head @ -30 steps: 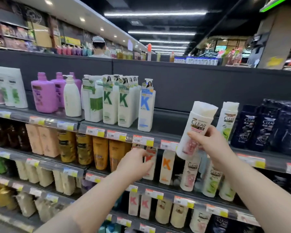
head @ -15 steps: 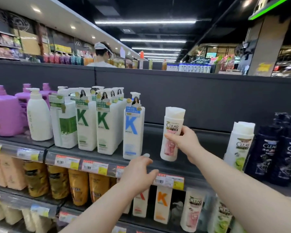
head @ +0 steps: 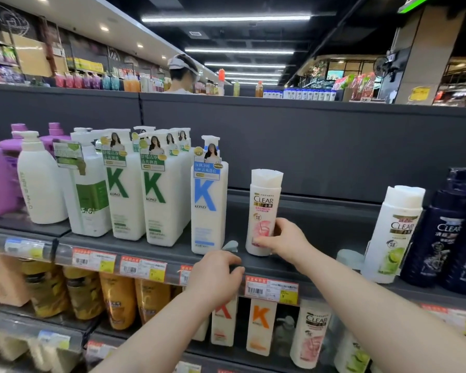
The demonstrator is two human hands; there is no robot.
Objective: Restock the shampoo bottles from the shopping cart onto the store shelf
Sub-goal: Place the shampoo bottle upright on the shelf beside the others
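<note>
A person's right hand [head: 283, 240] grips the lower body of a pink-label CLEAR shampoo bottle [head: 264, 208], which stands upright on the store shelf [head: 159, 251] just right of a blue-K KONO bottle [head: 209, 203]. The left hand [head: 215, 275] rests on the shelf's near edge, fingers curled over its lip beside a price tag [head: 271, 288].

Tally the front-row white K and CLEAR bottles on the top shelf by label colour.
White KONO pump bottles with a green K: 2
White KONO pump bottle with a blue K: 1
White CLEAR shampoo bottle with a pink label, gripped by the right hand: 1
White CLEAR shampoo bottle with a lime label: 1
Total: 5
</note>
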